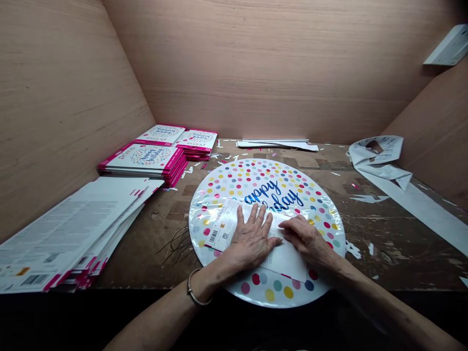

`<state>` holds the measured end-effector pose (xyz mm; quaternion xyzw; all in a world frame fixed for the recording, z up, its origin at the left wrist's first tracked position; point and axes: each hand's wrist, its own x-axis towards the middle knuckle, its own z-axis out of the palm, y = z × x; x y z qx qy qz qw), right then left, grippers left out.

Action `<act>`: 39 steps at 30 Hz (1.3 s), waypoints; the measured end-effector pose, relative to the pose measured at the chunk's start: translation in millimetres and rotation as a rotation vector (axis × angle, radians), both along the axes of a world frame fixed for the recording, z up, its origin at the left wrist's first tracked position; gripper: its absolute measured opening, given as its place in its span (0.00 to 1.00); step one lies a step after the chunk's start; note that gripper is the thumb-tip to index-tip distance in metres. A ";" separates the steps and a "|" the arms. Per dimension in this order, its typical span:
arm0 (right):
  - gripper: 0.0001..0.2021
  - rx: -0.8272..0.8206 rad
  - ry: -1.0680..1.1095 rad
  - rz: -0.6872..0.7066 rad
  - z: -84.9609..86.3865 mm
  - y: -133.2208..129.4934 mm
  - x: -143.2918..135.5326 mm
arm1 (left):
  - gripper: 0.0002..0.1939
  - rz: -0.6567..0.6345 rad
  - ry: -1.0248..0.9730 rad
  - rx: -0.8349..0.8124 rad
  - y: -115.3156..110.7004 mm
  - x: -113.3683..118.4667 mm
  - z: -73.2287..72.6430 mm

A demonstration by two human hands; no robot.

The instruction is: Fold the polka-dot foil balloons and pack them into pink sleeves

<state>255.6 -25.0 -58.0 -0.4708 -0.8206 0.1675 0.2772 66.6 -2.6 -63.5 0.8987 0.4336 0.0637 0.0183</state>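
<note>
A round, glossy white board (pixel 256 171) with coloured dots and blue "happy birthday" lettering lies on the table in front of me, partly covered. On top of it rests a white printed card (pixel 288 263) with a barcode and a pink edge, lying at a slant. My left hand (pixel 252 239) is spread flat on the card, its fingers stretched toward the lettering. Just beside it, my right hand (pixel 303 238) is closed at the card's upper right part, thumb and fingers pressed together. What lies between those fingertips is hidden.
Stacks of pink-and-white printed packs (pixel 153 156) stand at the back left. Nearer lies a fanned pile of white printed cards (pixel 80 219). Dark thin strands (pixel 177 243) poke out beside the board. A crumpled white strip (pixel 383 170) lies right. Wooden panels (pixel 234 68) enclose the table.
</note>
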 end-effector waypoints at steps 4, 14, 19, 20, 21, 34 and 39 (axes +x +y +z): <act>0.11 0.067 0.007 -0.048 -5.2 -4.2 1.4 | 0.34 -0.003 -0.003 -0.020 0.3 -0.4 1.5; 0.11 0.081 0.008 -0.003 -2.5 -3.5 -0.7 | 0.34 -0.002 -0.001 -0.049 0.6 0.1 5.7; 0.07 -0.038 0.005 -0.041 4.0 1.0 -1.7 | 0.34 0.014 -0.012 -0.023 -0.2 0.1 2.4; 0.07 -0.073 0.006 -0.053 5.3 2.1 -1.4 | 0.34 0.013 -0.013 -0.023 -0.2 0.3 2.1; 0.07 -0.106 0.008 -0.063 6.5 3.2 -1.0 | 0.34 0.011 -0.012 -0.024 -0.1 0.4 2.0; 0.08 -0.088 -0.092 -0.107 16.1 0.1 -16.6 | 0.27 -0.006 -0.029 -0.020 1.3 -2.4 1.6; 0.07 -0.739 0.003 0.581 68.3 -76.1 -11.2 | 0.26 -0.061 -0.007 -0.043 4.6 -6.3 5.4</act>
